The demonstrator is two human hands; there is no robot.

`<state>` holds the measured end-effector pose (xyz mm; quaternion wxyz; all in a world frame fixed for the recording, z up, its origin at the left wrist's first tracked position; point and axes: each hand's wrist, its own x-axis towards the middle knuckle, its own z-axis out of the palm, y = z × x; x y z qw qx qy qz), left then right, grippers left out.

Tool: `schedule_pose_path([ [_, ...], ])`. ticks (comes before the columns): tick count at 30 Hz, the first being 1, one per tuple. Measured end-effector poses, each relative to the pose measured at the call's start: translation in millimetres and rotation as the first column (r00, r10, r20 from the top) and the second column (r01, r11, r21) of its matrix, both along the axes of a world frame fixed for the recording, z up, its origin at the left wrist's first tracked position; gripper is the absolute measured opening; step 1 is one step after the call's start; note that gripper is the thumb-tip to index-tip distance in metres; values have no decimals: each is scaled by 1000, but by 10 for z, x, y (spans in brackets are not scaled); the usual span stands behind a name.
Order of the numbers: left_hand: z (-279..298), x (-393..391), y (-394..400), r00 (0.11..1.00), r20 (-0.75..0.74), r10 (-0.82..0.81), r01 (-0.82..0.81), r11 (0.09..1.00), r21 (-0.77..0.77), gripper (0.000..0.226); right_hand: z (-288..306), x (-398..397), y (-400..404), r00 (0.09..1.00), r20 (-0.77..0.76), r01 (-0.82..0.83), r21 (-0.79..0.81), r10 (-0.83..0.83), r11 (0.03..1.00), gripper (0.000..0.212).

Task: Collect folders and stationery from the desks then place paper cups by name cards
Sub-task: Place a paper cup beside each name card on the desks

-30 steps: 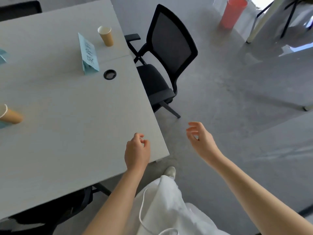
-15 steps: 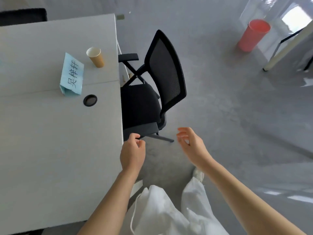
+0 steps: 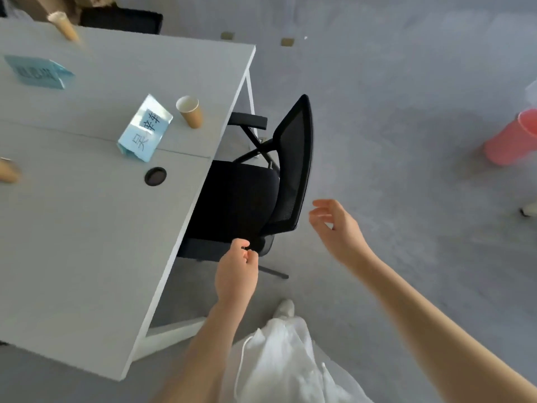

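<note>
— What have the hands got?

— Nothing, from what I see. My left hand is loosely curled, fingertips pinched near the thumb, with nothing visible between them. It hangs off the desk's edge, over the chair seat. My right hand is open, fingers spread and slightly bent, empty, over the floor just at 3 o'clock of the chair back.

— And the cups?

— One cup stands upright on the desk at about 11 o'clock from my left hand, just beside a blue name card, on the card's 2 o'clock side. A second cup sits at the far edge, blurred, above another card. A third cup is cut off at 9 o'clock.

— Anything else?

— A round cable port below the near card, and a pink bin at 3 o'clock.
</note>
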<state>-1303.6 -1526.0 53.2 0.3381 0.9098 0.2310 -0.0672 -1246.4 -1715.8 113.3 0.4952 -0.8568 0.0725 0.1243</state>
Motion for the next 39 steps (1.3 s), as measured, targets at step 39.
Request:
schedule_pose_path([
  [39,-1319,4158,1449,637,6,771,-749,617,241,67,-1241,4992,2667,574,-128,-813,28,809,582,93],
])
